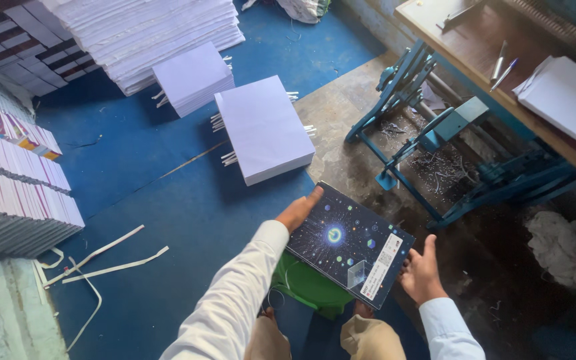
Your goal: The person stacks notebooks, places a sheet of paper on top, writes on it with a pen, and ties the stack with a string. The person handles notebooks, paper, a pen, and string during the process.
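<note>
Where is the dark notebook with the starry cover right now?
In the head view, the dark notebook sits low and centre, held between the left hand and right hand, above a green cloth.

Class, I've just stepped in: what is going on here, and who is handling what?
A person in a white long-sleeved shirt holds a dark notebook with a starry cover in both hands: the left hand grips its upper left edge, the right hand supports its lower right corner. In front, two white paper stacks lie on the blue floor mat. A blue metal machine stands to the right, beside a wooden table.
</note>
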